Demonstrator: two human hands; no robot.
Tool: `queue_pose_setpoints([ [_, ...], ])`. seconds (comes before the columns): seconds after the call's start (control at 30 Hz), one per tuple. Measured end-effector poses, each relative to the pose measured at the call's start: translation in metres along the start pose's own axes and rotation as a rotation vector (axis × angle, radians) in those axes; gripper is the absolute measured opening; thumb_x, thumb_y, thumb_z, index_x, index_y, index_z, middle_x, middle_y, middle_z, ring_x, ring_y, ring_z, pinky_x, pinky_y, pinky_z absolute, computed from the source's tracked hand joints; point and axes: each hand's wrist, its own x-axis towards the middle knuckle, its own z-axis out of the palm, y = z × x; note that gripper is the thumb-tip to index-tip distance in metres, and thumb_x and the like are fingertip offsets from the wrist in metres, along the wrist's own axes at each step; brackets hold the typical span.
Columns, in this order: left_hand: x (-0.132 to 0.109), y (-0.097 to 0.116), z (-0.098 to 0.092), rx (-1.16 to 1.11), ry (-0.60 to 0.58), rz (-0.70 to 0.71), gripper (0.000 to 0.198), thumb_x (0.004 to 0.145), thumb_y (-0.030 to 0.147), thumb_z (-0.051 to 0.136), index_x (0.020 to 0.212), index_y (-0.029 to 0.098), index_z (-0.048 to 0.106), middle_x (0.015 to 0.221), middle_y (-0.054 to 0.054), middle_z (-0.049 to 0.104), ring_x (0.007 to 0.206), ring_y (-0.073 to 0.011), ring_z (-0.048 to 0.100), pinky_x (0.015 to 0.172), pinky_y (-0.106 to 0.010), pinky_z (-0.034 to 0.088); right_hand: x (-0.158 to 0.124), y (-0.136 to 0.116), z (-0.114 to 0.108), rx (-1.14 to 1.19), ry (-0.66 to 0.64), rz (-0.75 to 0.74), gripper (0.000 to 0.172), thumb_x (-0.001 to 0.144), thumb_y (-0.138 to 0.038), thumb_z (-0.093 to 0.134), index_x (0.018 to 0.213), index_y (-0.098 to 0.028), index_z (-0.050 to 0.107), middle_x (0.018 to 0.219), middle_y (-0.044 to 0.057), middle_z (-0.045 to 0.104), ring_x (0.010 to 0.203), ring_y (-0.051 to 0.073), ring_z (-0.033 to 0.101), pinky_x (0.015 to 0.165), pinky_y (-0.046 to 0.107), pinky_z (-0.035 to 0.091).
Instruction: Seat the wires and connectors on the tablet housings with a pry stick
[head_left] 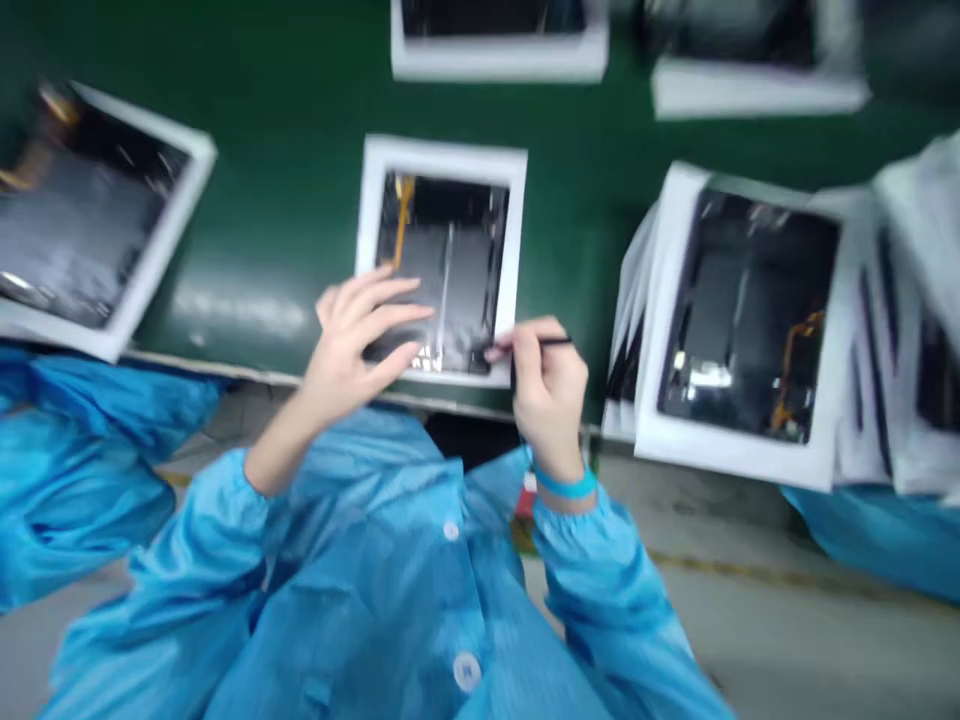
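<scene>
L hand (360, 335) open, fingers spread on black tablet casing (442, 270), which sits in white frame (442, 160) on green belt (285, 240). R hand (547, 400) pinches thin black stylus (540, 342), tip at casing's lower R corner! Orange flex strip (401, 225) visible, no legible print.

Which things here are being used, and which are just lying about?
Being used:
left hand, lying over a dark electronic panel in a white frame
right hand, pinching a thin black tool by the panel's corner

Just lying about:
another white-framed panel
a white-framed panel on the left
green conveyor belt
</scene>
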Motion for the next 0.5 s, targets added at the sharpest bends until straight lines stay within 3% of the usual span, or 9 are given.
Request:
queue_pose_setpoints([
  [0.03, 0.000, 0.003, -0.006, -0.214, 0.123, -0.178, 0.041, 0.092, 0.046, 0.082, 0.131, 0.031, 0.080, 0.169, -0.004, 0.062, 0.175, -0.0331, 0.035, 0.152, -0.055, 0.014, 0.000, -0.003, 0.001, 0.098, 0.087, 0.105, 0.045, 0.105, -0.068, 0.075, 0.088, -0.026, 0.077, 0.082, -0.001, 0.076, 0.078, 0.019, 0.076, 0.081, 0.035, 0.063],
  [0.07, 0.002, 0.004, -0.012, -0.269, 0.183, -0.250, 0.047, 0.095, 0.049, 0.078, 0.139, 0.030, 0.075, 0.175, -0.006, 0.056, 0.175, -0.0340, 0.036, 0.150, -0.056, 0.019, 0.001, -0.004, 0.002, 0.232, 0.168, 0.189, 0.046, 0.097, -0.070, 0.084, 0.084, -0.026, 0.077, 0.080, -0.001, 0.076, 0.076, 0.019, 0.076, 0.085, 0.036, 0.065],
  [0.13, 0.009, 0.008, -0.026, -0.374, 0.248, -0.350, 0.050, 0.102, 0.046, 0.067, 0.148, 0.028, 0.068, 0.178, -0.010, 0.051, 0.172, -0.0336, 0.041, 0.146, -0.056, 0.033, 0.005, -0.006, 0.006, 0.378, 0.195, 0.185, 0.048, 0.095, -0.072, 0.085, 0.083, -0.026, 0.075, 0.078, -0.001, 0.074, 0.078, 0.019, 0.077, 0.094, 0.039, 0.066],
  [0.27, 0.032, 0.020, -0.046, -0.493, 0.202, -0.531, 0.049, 0.112, 0.048, 0.064, 0.153, 0.021, 0.063, 0.160, -0.016, 0.064, 0.142, -0.0300, 0.068, 0.118, -0.051, 0.064, 0.013, -0.014, 0.010, 0.554, 0.141, 0.217, 0.051, 0.086, -0.072, 0.093, 0.081, -0.024, 0.077, 0.080, 0.001, 0.076, 0.077, 0.018, 0.078, 0.082, 0.034, 0.067],
  [0.37, 0.053, 0.026, -0.052, -0.517, 0.135, -0.682, 0.049, 0.112, 0.052, 0.072, 0.147, 0.017, 0.066, 0.141, -0.013, 0.071, 0.119, -0.0237, 0.074, 0.105, -0.045, 0.068, 0.016, -0.015, 0.009, 0.628, 0.131, 0.268, 0.054, 0.075, -0.072, 0.101, 0.079, -0.023, 0.078, 0.079, 0.001, 0.076, 0.075, 0.015, 0.077, 0.081, 0.030, 0.068],
  [0.5, 0.083, 0.029, -0.051, -0.502, 0.061, -0.783, 0.045, 0.111, 0.048, 0.075, 0.142, 0.016, 0.069, 0.139, -0.012, 0.072, 0.121, -0.0240, 0.074, 0.106, -0.045, 0.068, 0.019, -0.008, 0.009, 0.692, 0.134, 0.307, 0.060, 0.064, -0.072, 0.107, 0.077, -0.022, 0.078, 0.078, 0.000, 0.075, 0.082, 0.015, 0.080, 0.082, 0.027, 0.067],
])
